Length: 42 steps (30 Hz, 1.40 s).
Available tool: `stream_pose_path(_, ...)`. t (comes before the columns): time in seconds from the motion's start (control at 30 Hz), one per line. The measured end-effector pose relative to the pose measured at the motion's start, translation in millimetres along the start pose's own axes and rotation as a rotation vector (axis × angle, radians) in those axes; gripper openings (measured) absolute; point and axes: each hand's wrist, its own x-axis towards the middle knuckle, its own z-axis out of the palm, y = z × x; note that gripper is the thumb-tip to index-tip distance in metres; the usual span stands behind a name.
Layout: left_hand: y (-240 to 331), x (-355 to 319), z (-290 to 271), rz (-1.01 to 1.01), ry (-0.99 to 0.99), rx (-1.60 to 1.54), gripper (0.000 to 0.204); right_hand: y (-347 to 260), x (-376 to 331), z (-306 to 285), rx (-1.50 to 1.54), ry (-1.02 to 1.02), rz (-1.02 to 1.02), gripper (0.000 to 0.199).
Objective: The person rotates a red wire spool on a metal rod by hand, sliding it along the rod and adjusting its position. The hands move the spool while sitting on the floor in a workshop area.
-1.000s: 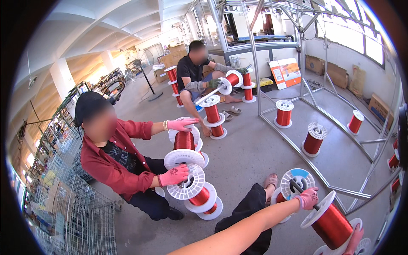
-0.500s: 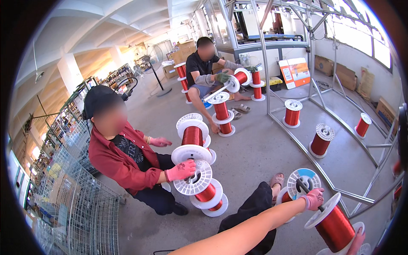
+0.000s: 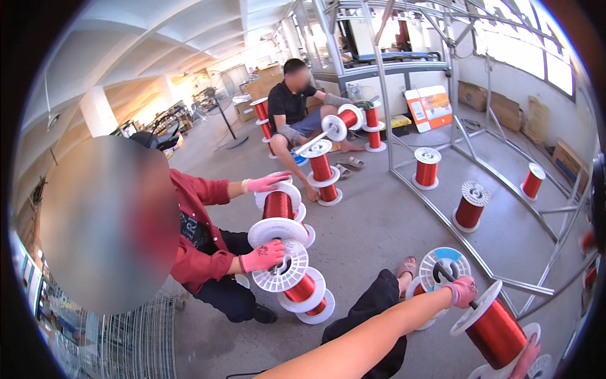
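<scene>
At the lower right, a spool of red copper wire [image 3: 495,335] with white flanges lies tilted. My left hand [image 3: 464,292], in a pink glove, is closed round a black rod [image 3: 447,274] at the spool's upper flange. The rod's bent end lies over the hub of a standing wire spool [image 3: 444,260] with a blue label. My right hand [image 3: 526,359], partly cut off by the picture's rim, grips the lower flange of the tilted spool. More white flanges show beneath it.
On the left, a co-worker in pink gloves handles stacked spools [image 3: 297,278]. A second person sits behind a spool on a rod [image 3: 344,121]. A metal frame [image 3: 435,221] stands at right, with several spools [image 3: 470,205] on the floor inside. A wire cage [image 3: 145,335] is at lower left.
The near co-worker has leaned closer, and that person's far hand has come onto a spool flange. The view has shifted slightly. My hands keep their hold on the rod and the tilted spool.
</scene>
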Motion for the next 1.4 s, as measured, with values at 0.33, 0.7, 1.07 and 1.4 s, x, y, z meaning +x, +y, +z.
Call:
stream_pose_path(0.33,-10,-1,-5,0.069,-0.005,0.043,0.019,56,29,44,-0.651,-0.03,-0.406,0.036)
stream_pose_path(0.7,13,24,-20,0.182,-0.095,0.042,0.032,328,-109,218,-0.552,0.332,-0.097,0.03)
stream_pose_path(1.07,-14,16,9,0.21,-0.087,0.096,0.024,200,-137,143,0.097,0.032,0.315,0.038)
stream_pose_path(1.4,-18,12,9,0.145,-0.144,0.047,0.023,88,-47,28,0.575,0.384,0.094,0.031)
